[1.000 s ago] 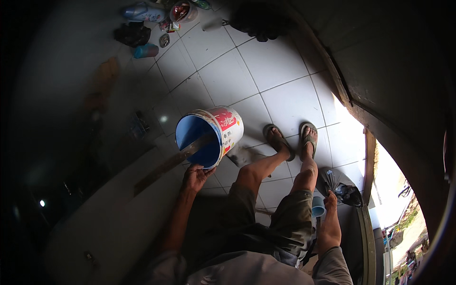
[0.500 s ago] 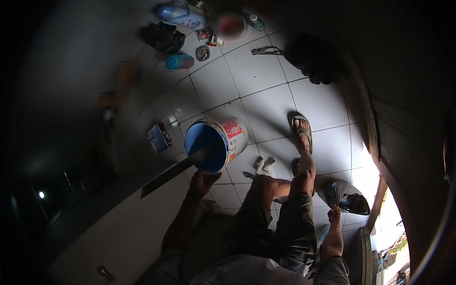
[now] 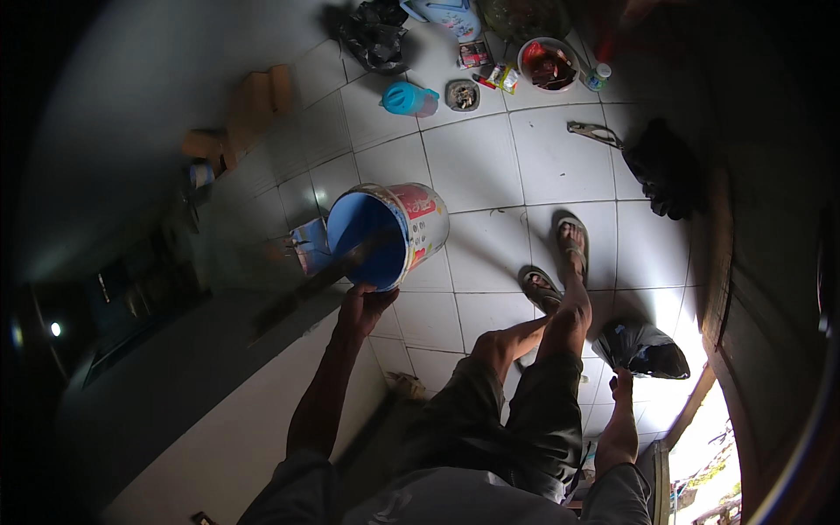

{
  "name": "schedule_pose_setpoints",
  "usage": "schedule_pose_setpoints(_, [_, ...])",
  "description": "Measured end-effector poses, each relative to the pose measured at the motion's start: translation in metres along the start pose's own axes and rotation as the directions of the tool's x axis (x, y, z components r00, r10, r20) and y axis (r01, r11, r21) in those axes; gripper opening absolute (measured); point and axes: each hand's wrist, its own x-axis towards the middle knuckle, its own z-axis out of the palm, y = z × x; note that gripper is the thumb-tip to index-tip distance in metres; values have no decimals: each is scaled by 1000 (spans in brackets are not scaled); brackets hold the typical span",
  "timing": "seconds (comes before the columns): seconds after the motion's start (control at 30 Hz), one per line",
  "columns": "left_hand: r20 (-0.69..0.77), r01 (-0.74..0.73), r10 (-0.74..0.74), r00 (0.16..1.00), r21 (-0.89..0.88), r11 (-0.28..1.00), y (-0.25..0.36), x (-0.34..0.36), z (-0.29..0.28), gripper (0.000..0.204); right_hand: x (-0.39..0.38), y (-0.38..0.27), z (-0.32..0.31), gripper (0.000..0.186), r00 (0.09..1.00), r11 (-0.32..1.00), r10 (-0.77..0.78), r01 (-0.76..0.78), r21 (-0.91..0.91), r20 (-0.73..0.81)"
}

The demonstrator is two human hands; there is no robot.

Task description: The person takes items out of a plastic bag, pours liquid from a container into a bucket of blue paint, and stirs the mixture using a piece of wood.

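Holding one round-mouthed bucket [image 3: 426, 232], my left hand [image 3: 366, 311] has its fingers curled against the rim from below. The bucket tilts out ahead of me to the left, mouth turned left, blue inside, white with a red patch outside. One long flat strip [image 3: 302, 296] juts from that mouth past the rim, too blurred for me to tell its material. My right hand [image 3: 621, 382] is closed around the gathered neck of one black plastic bag [image 3: 647, 352], glossy and wrinkled, bulging near the door frame [image 3: 691, 407] that edges my right side.

Beyond, my two sandalled feet [image 3: 573, 236] stand on smooth square tiles [image 3: 477, 166], which give me open room from the bucket across to one lumpy dark bundle [image 3: 661, 171]. Farther off I count one turquoise jug [image 3: 409, 100] lying over, one squarish dish [image 3: 462, 94] with bits in it, one shiny sachet [image 3: 504, 79], one round bowl [image 3: 523, 63] of something red, and one small bottle [image 3: 598, 77] just beside it. Behind these are one crumpled black sack [image 3: 374, 37] and one flowered blue flask [image 3: 448, 19].
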Motion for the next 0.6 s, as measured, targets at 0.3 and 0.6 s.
schedule_pose_setpoints(0.3, [-2, 19, -19, 1000, -52, 998, 126, 60, -59, 35, -7, -107, 99, 33, 959, 953, -277, 283, -106, 68])
schedule_pose_setpoints(0.6, [1, 62, -62, 998, 93, 994, 276, 139, -71, 40, -79, -227, 220, 12, 997, 989, -69, 65, 135, 29])
